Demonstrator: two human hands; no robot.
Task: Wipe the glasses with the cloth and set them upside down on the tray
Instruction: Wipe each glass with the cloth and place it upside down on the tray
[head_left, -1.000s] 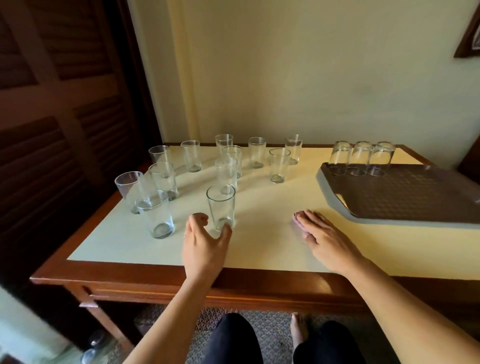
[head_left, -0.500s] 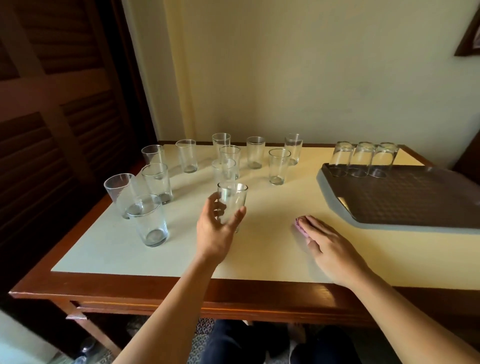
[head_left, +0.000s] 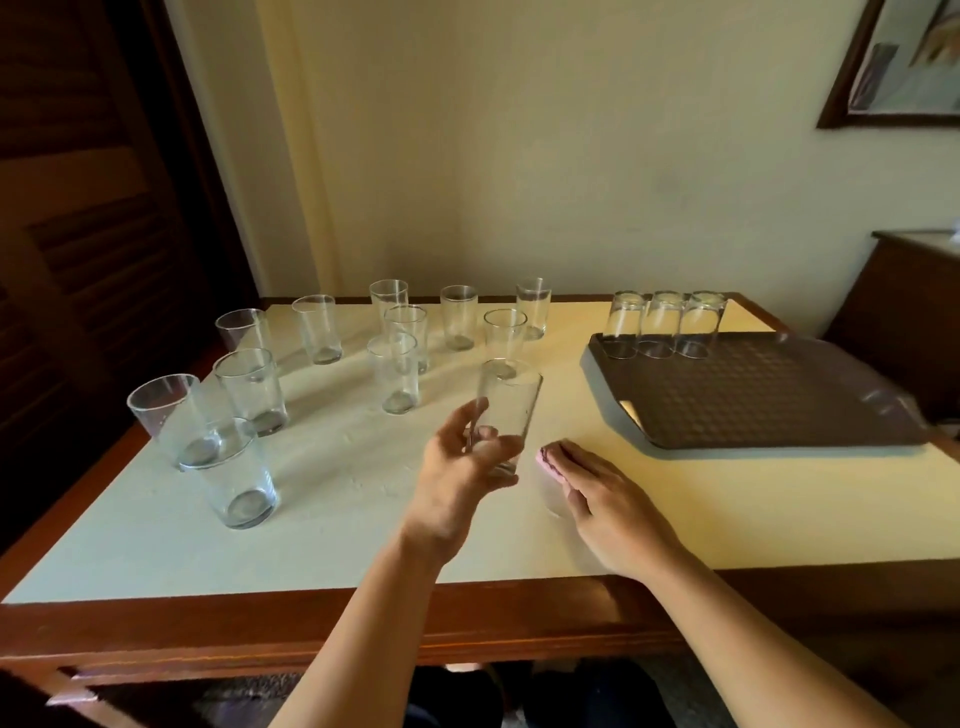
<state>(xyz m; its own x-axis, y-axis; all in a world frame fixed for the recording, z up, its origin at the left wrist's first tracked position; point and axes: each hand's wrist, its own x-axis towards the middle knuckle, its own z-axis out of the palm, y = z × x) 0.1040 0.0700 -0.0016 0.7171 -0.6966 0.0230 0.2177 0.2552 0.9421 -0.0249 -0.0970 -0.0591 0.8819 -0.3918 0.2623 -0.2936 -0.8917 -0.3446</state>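
The left hand (head_left: 457, 478) holds a clear, straight-sided drinking glass (head_left: 506, 413) upright just above the pale-topped, wood-edged counter (head_left: 337, 519), with the thumb on the near side and the fingers curled round the far side. Just to its right, the right hand (head_left: 608, 499) lies flat on the counter, fingers straight, pressing on a small pink cloth (head_left: 546, 459) whose edge shows at the fingertips. Beyond and left of the left hand stand eleven more clear glasses (head_left: 236, 473), mouths up, scattered over the counter. Beyond and right of the right hand lies a dark brown dimpled tray with a grey rim (head_left: 753, 400). At its far left corner three clear glasses (head_left: 662, 325) stand upside down in a row, touching one another. No writing or brand mark can be read on the glasses, tray or cloth. A dark-framed picture (head_left: 898, 62) hangs on the wall, far to the right.
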